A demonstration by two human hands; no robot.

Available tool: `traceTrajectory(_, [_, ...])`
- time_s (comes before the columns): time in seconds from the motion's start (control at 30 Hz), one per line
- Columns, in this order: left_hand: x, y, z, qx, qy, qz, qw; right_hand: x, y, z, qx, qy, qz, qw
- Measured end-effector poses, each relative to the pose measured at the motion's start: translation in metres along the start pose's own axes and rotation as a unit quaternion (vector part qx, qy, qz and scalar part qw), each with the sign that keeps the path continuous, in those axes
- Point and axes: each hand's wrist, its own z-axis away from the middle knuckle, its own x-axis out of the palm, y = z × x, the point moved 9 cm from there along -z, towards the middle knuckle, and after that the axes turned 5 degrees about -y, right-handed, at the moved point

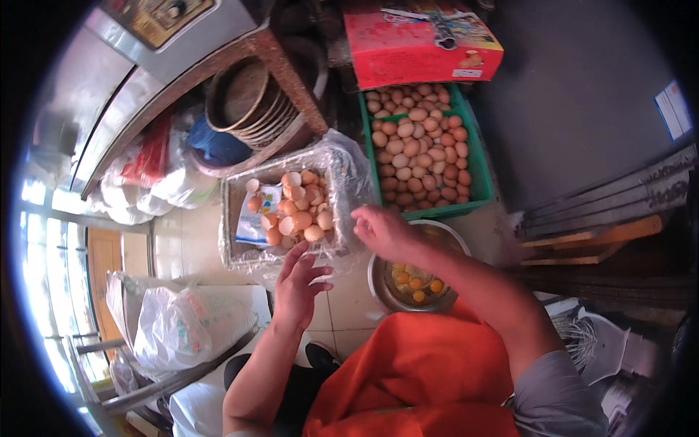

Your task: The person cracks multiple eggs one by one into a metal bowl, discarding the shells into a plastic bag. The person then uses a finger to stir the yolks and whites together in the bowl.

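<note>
My left hand [299, 287] is raised at the near edge of a plastic-lined crate [341, 210], fingers apart and holding nothing. Broken eggshells [300, 207] are heaped in that crate beside a printed plastic packet [255, 224]. My right hand [385, 232] hovers between the crate and a metal bowl [377, 289], its fingers loosely bent with nothing visible in them. Several raw egg yolks [416, 284] lie in clear egg white in the bowl; my right forearm hides part of it. Beyond the bowl, a green plastic crate [480, 185] holds many whole brown eggs [420, 153].
A red cardboard box [420, 60] covers the green crate's far end. Stacked round pans [246, 104] stand under a rusty metal frame [289, 82]. A white plastic sack [191, 322] is at left. At right are a wooden piece [617, 235] and a wire whisk [576, 336].
</note>
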Motion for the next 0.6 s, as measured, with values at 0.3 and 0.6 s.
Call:
traceTrajectory(0.3, [-0.018,0.013,0.017,0.011,0.047,-0.011,0.999,-0.164,0.217,0.036,0.325,0.194,0.056,0.924])
traceTrajectory(0.6, [-0.023,0.015,0.025,0.011,0.053,-0.001,0.999,-0.123,0.278,0.042,0.335,-0.039,0.307,0.89])
